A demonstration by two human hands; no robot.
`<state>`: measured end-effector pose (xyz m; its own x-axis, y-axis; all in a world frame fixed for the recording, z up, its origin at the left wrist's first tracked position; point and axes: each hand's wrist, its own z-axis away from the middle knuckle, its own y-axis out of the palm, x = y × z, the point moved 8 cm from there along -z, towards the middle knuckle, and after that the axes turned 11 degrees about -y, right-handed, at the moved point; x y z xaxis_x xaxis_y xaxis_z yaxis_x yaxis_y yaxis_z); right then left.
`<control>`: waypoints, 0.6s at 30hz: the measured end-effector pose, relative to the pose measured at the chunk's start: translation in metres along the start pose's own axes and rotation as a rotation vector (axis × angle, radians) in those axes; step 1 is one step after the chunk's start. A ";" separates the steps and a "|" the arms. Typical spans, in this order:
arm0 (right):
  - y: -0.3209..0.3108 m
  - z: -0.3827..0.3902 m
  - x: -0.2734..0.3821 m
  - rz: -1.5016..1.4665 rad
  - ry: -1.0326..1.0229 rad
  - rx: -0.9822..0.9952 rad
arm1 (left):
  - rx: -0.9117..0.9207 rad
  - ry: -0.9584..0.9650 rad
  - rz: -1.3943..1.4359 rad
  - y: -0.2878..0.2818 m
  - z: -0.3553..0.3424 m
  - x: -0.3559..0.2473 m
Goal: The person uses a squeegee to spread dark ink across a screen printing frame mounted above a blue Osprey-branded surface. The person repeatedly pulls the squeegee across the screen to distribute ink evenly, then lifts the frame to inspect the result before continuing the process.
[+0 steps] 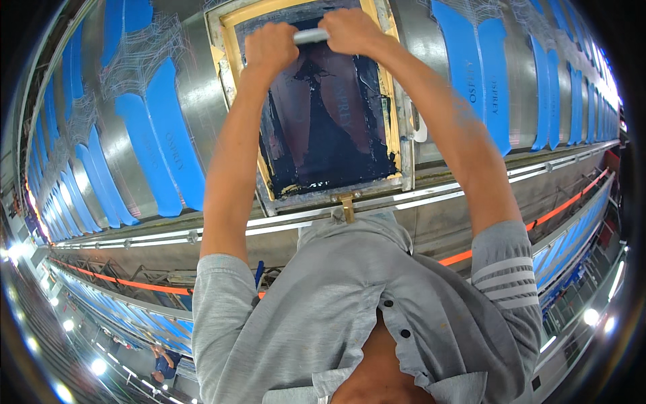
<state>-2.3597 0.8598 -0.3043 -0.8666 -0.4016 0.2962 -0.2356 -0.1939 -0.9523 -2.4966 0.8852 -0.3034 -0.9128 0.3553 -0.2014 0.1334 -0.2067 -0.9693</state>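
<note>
My left hand [272, 44] and my right hand [346, 32] are closed on a pale grey bar [311, 35], held near the far end of a screen frame [402, 161] with a worn metal edge. Yellowish tape lines the inside of the frame. Its mesh [323, 158] is smeared with dark navy ink, with maroon patches showing through. A brass-coloured clamp [347, 205] sits at the frame's near edge, just beside a metal rail.
The long metal table [424, 101] carries several blue fabric pieces [168, 155] either side of the frame. A rail [168, 236] and an orange strip [134, 283] run along the near side. Another person [163, 367] is visible at the lower left among racks and lights.
</note>
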 end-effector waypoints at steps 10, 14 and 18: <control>0.054 0.168 0.136 -0.055 -0.079 -0.062 | -0.005 -0.009 0.191 0.038 0.213 -0.031; 0.063 0.209 0.169 -0.117 -0.066 -0.024 | 0.007 0.031 0.300 0.042 0.269 -0.039; 0.049 0.147 0.116 -0.132 -0.038 0.105 | 0.268 -0.075 0.027 0.020 0.179 -0.029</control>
<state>-2.4075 0.6723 -0.3059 -0.8134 -0.4001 0.4223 -0.2968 -0.3389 -0.8928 -2.5363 0.7079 -0.2917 -0.9376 0.2802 -0.2058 0.0599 -0.4528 -0.8896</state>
